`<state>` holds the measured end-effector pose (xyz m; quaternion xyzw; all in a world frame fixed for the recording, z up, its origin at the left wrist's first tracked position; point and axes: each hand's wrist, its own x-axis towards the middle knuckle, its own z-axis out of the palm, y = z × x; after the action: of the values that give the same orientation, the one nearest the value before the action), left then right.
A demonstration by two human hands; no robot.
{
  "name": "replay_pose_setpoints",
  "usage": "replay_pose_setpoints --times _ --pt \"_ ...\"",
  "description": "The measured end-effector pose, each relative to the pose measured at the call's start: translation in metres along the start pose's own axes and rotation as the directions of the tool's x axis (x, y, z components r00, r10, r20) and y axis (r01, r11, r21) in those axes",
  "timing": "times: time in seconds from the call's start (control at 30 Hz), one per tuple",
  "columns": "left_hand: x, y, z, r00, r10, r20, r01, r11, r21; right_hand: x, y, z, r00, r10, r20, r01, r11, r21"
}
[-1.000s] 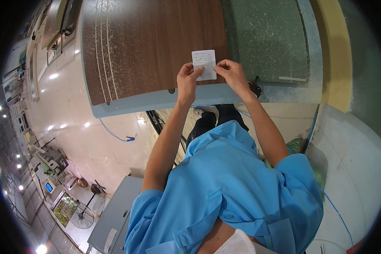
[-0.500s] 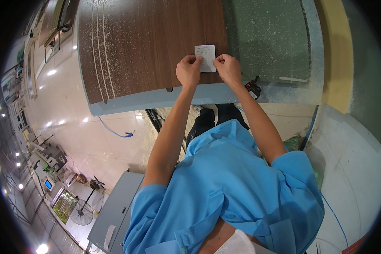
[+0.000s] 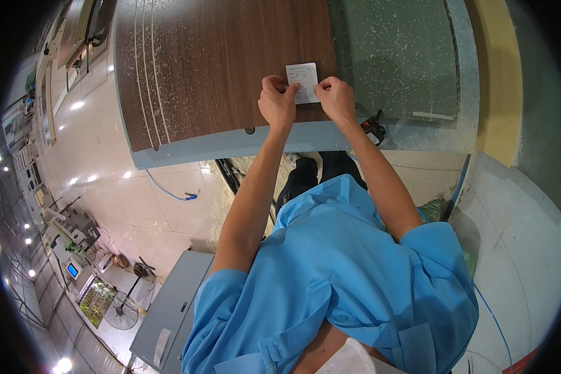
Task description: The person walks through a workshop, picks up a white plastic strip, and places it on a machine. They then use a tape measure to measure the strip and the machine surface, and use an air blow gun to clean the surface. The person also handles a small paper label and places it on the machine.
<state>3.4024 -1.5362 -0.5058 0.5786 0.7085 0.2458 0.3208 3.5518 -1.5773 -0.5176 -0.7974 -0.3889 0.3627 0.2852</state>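
Observation:
Between my hands is a small white paper label (image 3: 304, 80) with dark writing, over the near right part of a brown wood-grain panel (image 3: 230, 56). My left hand (image 3: 277, 103) pinches its left side, the thumb lying on its face. At its right edge my right hand (image 3: 335, 98) grips it between thumb and fingers. Whether the label touches the panel I cannot tell. Pale shavings lie scattered over the panel, and light parallel grooves run along its left part.
The panel rests on a green-topped table (image 3: 393, 56) with a pale blue edge. A dark hand tool (image 3: 374, 129) lies on that edge, right of my right forearm. On the floor to the left is a blue air hose end (image 3: 190, 196). A grey cabinet (image 3: 168, 311) stands at the lower left.
The label and both hands have shifted very slightly away from me. Both hands keep their hold on it.

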Motion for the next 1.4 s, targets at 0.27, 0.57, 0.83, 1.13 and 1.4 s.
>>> replay_pose_setpoints --times 0.27,0.57,0.83,1.13,1.4 --pt "-0.001 -0.003 0.004 1.000 0.004 -0.015 -0.003 1.000 0.010 0.001 -0.001 0.001 1.000 -0.010 -0.020 0.010 1.000 -0.013" --pt "-0.001 -0.003 0.007 0.999 0.023 -0.032 -0.021 0.998 0.057 0.001 -0.001 0.002 0.999 -0.030 -0.029 0.029 0.999 -0.034" --pt "0.000 -0.005 0.007 0.997 0.059 -0.055 -0.056 0.996 0.067 0.001 -0.001 0.003 0.999 -0.021 -0.038 0.017 0.996 -0.089" --pt "-0.004 -0.004 0.005 0.968 0.169 -0.186 -0.153 0.983 0.097 0.002 -0.001 -0.009 0.999 -0.012 0.032 0.017 0.987 -0.162" --pt "-0.003 -0.048 -0.039 0.995 0.064 -0.072 -0.073 0.990 -0.118 -0.005 -0.024 0.036 0.818 -0.554 0.158 0.549 0.668 -0.502"
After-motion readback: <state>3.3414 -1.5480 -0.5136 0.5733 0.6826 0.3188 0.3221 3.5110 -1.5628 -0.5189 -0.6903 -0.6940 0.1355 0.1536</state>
